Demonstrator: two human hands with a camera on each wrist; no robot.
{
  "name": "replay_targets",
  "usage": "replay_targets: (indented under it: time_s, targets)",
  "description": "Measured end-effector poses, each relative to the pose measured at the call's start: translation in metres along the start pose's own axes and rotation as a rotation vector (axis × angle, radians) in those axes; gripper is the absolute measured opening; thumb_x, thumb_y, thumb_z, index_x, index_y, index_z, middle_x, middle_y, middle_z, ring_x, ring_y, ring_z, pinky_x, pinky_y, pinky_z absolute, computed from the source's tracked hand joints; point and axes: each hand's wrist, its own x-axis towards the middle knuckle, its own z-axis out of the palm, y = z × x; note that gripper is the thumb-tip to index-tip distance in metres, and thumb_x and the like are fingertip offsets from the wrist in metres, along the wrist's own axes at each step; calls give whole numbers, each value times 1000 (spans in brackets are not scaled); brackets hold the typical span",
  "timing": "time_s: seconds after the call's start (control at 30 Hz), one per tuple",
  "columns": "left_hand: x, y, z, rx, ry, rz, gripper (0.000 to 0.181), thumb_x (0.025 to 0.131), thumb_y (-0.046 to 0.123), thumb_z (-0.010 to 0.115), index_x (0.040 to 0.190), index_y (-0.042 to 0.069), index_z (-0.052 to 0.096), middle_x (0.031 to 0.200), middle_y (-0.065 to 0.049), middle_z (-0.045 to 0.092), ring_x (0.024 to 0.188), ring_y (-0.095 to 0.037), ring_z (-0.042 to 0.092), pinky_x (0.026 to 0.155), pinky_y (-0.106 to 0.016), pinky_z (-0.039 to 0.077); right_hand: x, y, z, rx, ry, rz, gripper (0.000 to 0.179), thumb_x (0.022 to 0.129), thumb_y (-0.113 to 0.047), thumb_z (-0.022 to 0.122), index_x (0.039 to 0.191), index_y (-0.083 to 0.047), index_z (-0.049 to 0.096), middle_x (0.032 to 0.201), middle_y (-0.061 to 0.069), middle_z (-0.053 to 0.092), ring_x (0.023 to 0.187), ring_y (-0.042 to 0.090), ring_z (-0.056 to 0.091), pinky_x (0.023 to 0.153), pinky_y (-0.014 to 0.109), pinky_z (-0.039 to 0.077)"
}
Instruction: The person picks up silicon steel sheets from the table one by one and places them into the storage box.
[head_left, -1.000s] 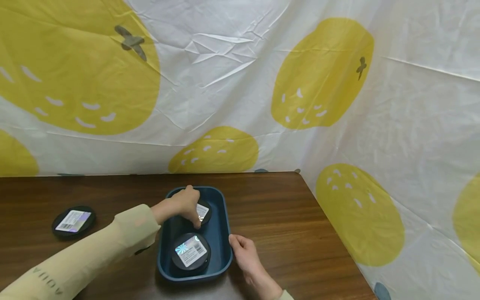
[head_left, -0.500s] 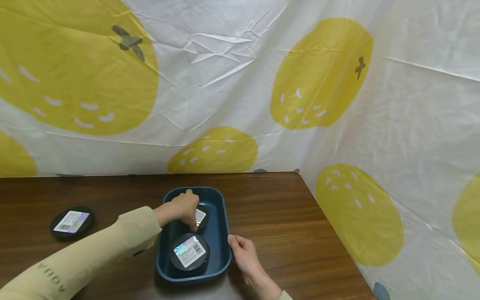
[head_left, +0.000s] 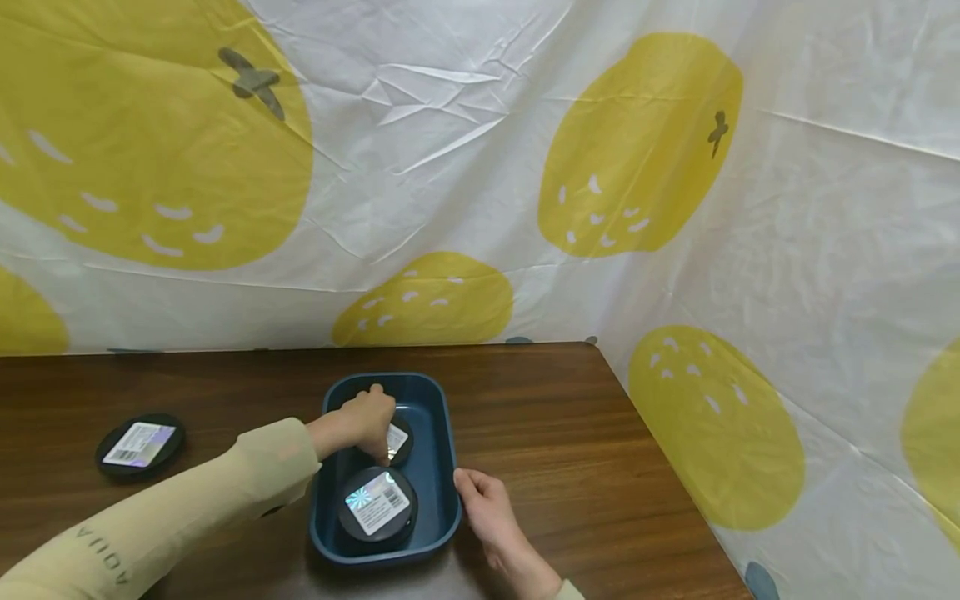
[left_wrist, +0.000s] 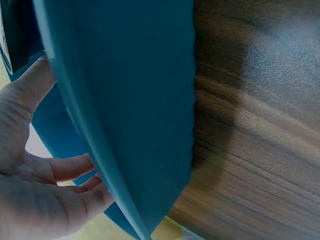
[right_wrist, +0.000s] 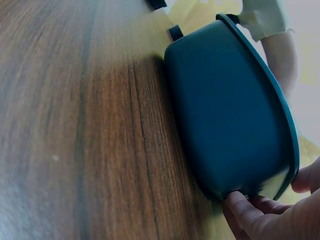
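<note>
A dark blue rectangular tray (head_left: 437,475) sits on the wooden table, with two round black lidded containers in it. My left hand (head_left: 367,421) reaches over the tray's left rim and grips the rear container (head_left: 398,439), thumb at the near side; the hand hides much of it. Just in front lies the other container (head_left: 377,506), its white barcode label facing up. On the tray's right side my right hand (head_left: 491,512) pinches the wall, thumb at the rim and fingers (right_wrist: 245,210) low on the outside. The left wrist view shows the tray wall (left_wrist: 135,100) beside the left hand.
A third round black container (head_left: 140,447) with a white label lies on the table (head_left: 540,417) left of the tray. Behind and to the right hangs a white cloth (head_left: 465,167) with yellow fruit prints.
My left hand has shifted slightly toward the near side, and the rear container has moved with it, closer to the front one. The right hand keeps its hold on the tray.
</note>
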Motion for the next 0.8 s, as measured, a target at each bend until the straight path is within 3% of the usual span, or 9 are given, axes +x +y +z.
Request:
replay_targets:
  time_s: [0.23, 0.8]
  targets:
    - [1, 1, 2, -11, -9, -2, 56, 50, 20, 92, 89, -4, 61, 91, -19, 48, 78, -30, 51, 68, -45, 49, 1, -1, 0, -5, 9, -2, 36, 98, -15, 46, 105, 18, 58, 65, -5, 52, 57, 4, 44, 53, 16, 36]
    - [3, -6, 7, -22, -17, 32, 48, 53, 19, 90, 85, -3, 61, 87, -18, 48, 72, -28, 52, 64, -44, 49, 2, 3, 0, 7, 0, 1, 35, 99, -13, 45, 104, 19, 57, 64, -5, 52, 57, 4, 45, 54, 17, 37]
